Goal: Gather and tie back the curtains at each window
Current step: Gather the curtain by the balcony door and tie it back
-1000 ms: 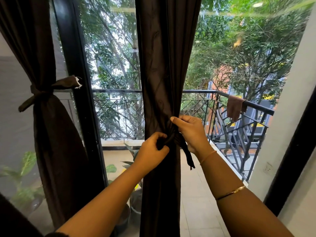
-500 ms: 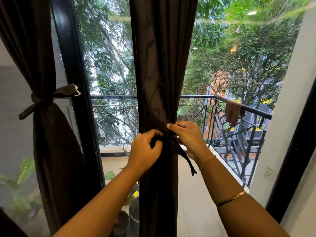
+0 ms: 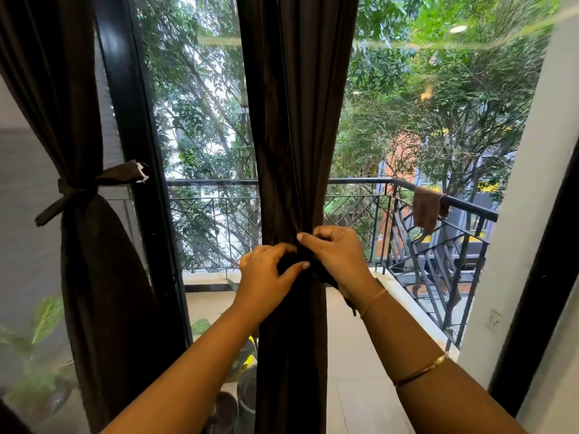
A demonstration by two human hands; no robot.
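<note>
Working at the middle curtain [image 3: 297, 120], gathered into one narrow column and hanging straight up and down at the centre of the view. Holding the dark tie strip [image 3: 288, 261] against the curtain's near face, roughly level with the balcony railing [image 3: 470, 208] beyond the glass. Curling the left hand [image 3: 266, 277] in from the left and pinching a bunch of the strip between thumb and bent fingers [image 3: 296, 267]. Bringing the right hand [image 3: 340, 258] in from the right, with curled fingers [image 3: 305, 238] pinching the strip's other part. Nearly touching one hand to the other over the knot, neither plainly nearer to it. Judging the coming pull as sideways, across the curtain's upright long axis, drawing the ends left and right away from the knot sitting between the two hands. Letting a loose tail [image 3: 332, 280] trail down and right under the right wrist.

Leaving the left curtain [image 3: 103, 292] hanging well apart to the left, already cinched with its own tie [image 3: 78, 195].

Struggling to read the knot itself: dark strip on dark cloth, largely covered by both hands. Not seeing the curtain's far side, nor whether the strip is wrapping fully round. Losing the curtain's top and hem beyond the frame edges.
</note>
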